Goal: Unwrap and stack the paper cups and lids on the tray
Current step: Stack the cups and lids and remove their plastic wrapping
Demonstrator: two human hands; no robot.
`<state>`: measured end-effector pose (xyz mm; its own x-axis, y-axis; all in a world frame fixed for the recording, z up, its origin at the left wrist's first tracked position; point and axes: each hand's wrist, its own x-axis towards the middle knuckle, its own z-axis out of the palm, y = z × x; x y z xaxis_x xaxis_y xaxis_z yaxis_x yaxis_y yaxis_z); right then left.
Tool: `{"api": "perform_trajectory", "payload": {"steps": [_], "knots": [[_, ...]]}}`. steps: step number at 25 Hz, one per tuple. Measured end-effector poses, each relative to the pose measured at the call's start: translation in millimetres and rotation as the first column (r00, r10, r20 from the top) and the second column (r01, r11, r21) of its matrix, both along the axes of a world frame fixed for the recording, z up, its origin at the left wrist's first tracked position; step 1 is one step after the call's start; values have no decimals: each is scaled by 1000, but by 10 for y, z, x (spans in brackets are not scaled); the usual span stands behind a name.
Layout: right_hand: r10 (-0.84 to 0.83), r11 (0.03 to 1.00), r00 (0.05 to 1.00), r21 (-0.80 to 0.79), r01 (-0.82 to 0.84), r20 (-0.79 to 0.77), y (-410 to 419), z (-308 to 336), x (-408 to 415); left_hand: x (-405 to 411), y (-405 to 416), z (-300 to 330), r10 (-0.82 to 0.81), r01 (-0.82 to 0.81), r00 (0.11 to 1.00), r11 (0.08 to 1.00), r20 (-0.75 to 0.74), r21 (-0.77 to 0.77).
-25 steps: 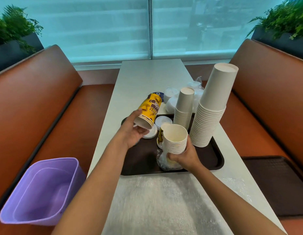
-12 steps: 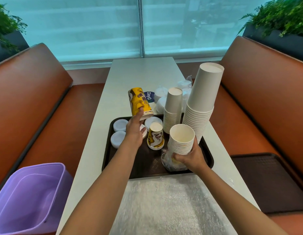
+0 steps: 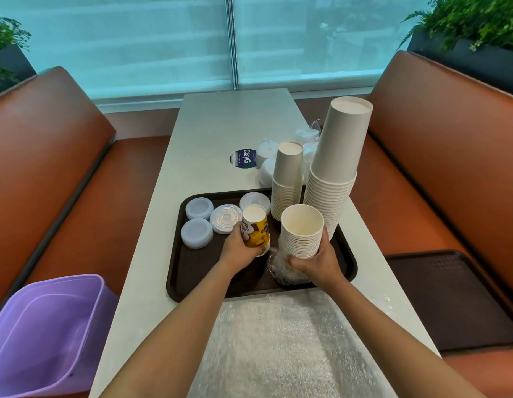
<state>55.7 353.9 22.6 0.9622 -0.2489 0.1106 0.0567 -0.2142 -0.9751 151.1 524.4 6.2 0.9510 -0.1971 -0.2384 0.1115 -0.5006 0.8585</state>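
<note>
Left hand: the left hand (image 3: 240, 248) is curled round the lower part of the yellow printed cup (image 3: 255, 228), which stands upside down, white base up, on the tray (image 3: 192, 277).
Right hand: the right hand (image 3: 315, 261) grips the bottom of an open-mouthed stack of white cups (image 3: 301, 232), held upright just right of the left hand.
Plastic wrap: a crumpled clear wrapper (image 3: 281, 268) bunches under the held stack, against the right hand's fingers, and touches the tray.
Lids: three piles of lids lie beyond and left of the left hand, a ridged clear lid pile (image 3: 225, 219) nearest it, then two frosted lid piles (image 3: 197, 232) further left; another lid pile (image 3: 255, 201) sits just behind the yellow printed cup.
Standing stacks: beyond the right hand, a narrow inverted cup stack (image 3: 287, 182) and a taller wide inverted cup stack (image 3: 334, 168) stand at the tray's far right part.
Wrapped goods: bagged white lids (image 3: 266, 162) lie on the worktop (image 3: 220, 124) past the tray, beside a round blue sticker (image 3: 243, 158).
Near side: a sheet of clear film (image 3: 278, 340) covers the worktop under both forearms.
Surroundings: a purple bin (image 3: 42, 334) sits left of the left forearm on an orange bench (image 3: 63, 168); a second dark tray (image 3: 450, 297) lies on the bench right of the right forearm.
</note>
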Motion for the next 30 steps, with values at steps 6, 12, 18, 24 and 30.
{"api": "perform_trajectory", "payload": {"steps": [6,12,18,24,30], "knots": [[-32,999,999,21,32,2,9,-55,5,-270,-247,923,132,15,719,978,683,-206],[7,999,1000,43,-7,9,-41,-65,-14,-373,-570,1210,-638,407,736,683,225,606],[-16,998,997,55,12,69,4,33,32,-378,-640,1367,-674,334,697,607,244,721],[-22,997,998,69,18,60,22,94,52,-337,-610,1539,-607,358,726,735,323,575],[-12,997,998,77,8,61,-2,37,43,-385,-679,1717,-734,331,638,534,233,778]]}}
